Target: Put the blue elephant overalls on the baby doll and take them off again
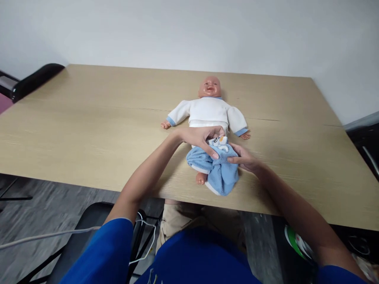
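We pinch the blue trousers [221, 173] on the doll [209, 110] with left hand [203, 137] and right hand [244, 158], mid-dressing; an even upward tug seems needed

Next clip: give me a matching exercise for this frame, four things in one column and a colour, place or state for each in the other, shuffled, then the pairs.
1. doll's top
2. trousers
3. left hand
4. doll's bare foot

A. pokes out from under the blue fabric
B. white with blue cuffs
C. blue, bunched over the doll's legs
D. grips the waistband at the doll's belly

Pairs: 1-B, 2-C, 3-D, 4-A
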`<state>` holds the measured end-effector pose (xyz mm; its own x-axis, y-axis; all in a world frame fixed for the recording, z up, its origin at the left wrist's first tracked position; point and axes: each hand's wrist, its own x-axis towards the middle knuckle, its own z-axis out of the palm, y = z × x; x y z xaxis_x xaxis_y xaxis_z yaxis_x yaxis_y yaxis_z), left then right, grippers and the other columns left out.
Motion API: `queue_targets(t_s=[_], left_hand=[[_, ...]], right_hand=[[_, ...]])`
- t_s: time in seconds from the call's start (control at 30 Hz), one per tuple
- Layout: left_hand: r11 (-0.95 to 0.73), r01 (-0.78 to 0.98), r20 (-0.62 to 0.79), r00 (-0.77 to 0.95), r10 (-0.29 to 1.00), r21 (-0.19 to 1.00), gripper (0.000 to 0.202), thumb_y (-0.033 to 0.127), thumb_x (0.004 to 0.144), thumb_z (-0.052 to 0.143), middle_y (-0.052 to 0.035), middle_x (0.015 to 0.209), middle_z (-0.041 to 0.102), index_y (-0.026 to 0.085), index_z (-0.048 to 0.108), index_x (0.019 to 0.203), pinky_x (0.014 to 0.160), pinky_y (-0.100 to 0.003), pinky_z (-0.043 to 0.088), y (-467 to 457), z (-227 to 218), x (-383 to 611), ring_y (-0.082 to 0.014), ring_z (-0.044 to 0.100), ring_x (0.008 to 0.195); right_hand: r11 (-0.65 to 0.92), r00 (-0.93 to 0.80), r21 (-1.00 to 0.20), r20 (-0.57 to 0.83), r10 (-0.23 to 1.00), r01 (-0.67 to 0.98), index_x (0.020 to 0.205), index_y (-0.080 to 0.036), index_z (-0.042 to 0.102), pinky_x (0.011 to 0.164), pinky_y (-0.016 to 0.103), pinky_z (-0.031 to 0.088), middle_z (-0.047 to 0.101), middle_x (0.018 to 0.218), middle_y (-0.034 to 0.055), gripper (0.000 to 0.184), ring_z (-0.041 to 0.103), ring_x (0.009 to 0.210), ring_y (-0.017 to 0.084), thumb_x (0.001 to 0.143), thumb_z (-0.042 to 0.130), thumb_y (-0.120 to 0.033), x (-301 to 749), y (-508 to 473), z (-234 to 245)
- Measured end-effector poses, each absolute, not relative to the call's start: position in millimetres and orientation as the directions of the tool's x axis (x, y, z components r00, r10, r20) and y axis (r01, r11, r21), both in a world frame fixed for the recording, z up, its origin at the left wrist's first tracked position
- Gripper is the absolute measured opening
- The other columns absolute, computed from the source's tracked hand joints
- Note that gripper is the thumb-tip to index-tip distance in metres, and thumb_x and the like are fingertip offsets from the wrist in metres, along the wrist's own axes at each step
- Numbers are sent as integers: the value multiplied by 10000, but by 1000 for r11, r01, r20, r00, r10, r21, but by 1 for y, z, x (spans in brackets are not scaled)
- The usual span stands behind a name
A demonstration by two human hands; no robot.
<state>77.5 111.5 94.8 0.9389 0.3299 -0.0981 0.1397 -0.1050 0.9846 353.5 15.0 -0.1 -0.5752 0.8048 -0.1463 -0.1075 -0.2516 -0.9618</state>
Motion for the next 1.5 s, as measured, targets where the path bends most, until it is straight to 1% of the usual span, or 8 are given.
queue_targets(t_s=[0.13, 0.37, 0.57, 0.77, 0.97, 1.17, 1.33, 1.5], left_hand=[[2, 88, -84, 947, 311, 996, 819, 535, 671, 1185, 15, 975, 688, 277, 524, 1082, 756, -347, 576, 116, 83, 82, -181, 680, 823], [-131, 184, -144, 953, 268, 974, 818, 683, 647, 1149, -1, 1023, 700, 241, 691, 1161, 809, -328, 587, 125, 71, 83, -229, 716, 965], [-146, 302, -260, 933, 250, 942, 587, 809, 984, 852, -31, 956, 758, 230, 757, 1003, 793, -341, 575, 130, 72, 77, -229, 711, 907], [-130, 131, -92, 958, 273, 983, 525, 644, 899, 982, -17, 989, 716, 235, 700, 1068, 838, -353, 575, 116, 81, 84, -212, 683, 923], [-154, 70, -2, 915, 403, 986, 649, 549, 826, 1049, 3, 1046, 647, 243, 654, 1239, 874, -366, 556, 110, 75, 87, -195, 635, 943], [-264, 32, 99, 878, 468, 964, 662, 626, 842, 1042, -107, 1300, 751, 244, 713, 1271, 1024, -436, 565, 114, 74, 86, -274, 702, 1156], [-129, 7, 57, 870, 490, 992, 539, 675, 1026, 912, -97, 1171, 773, 229, 760, 1288, 904, -408, 560, 115, 67, 85, -237, 730, 1034], [-24, -65, 67, 840, 539, 998, 647, 594, 920, 1046, -56, 1145, 752, 260, 697, 1349, 832, -362, 575, 116, 55, 85, -211, 759, 1015]], right_hand=[[-201, -692, -979, -134, 709, -17, 1366, -232, 861, 963, 338, 678, 889, 1260, 59, 666, 824, 1076, 243, 886, 1090, -633, 367, 18, -2], [-260, -477, -931, -112, 871, -255, 1355, -324, 817, 815, 321, 681, 845, 1142, 30, 694, 782, 958, 235, 802, 1143, -587, 368, 9, 2], [-274, -577, -950, -142, 804, -147, 1386, -282, 842, 920, 330, 703, 872, 1232, 59, 668, 826, 1073, 244, 909, 1061, -696, 361, 11, 10], [-244, -429, -970, -215, 877, -12, 1286, -254, 912, 1111, 377, 665, 904, 1304, 77, 594, 805, 1195, 252, 1089, 856, -811, 359, 16, 5], [-225, -375, -970, -175, 910, -94, 1156, -264, 792, 761, 289, 622, 793, 1011, 4, 540, 709, 866, 186, 962, 1038, -705, 354, 15, 13], [-185, -244, -969, -142, 959, -161, 992, -288, 546, 635, 246, 488, 601, 889, -65, 716, 537, 731, 135, 799, 1172, -578, 349, 13, 27], [-275, -422, -959, -222, 879, -67, 1025, -277, 613, 686, 255, 517, 647, 935, -51, 678, 590, 796, 151, 782, 1186, -546, 363, 16, 32], [-178, -672, -973, -228, 705, 144, 1200, -249, 833, 856, 310, 627, 804, 1103, 23, 481, 715, 973, 215, 989, 1028, -634, 376, 19, 39]])
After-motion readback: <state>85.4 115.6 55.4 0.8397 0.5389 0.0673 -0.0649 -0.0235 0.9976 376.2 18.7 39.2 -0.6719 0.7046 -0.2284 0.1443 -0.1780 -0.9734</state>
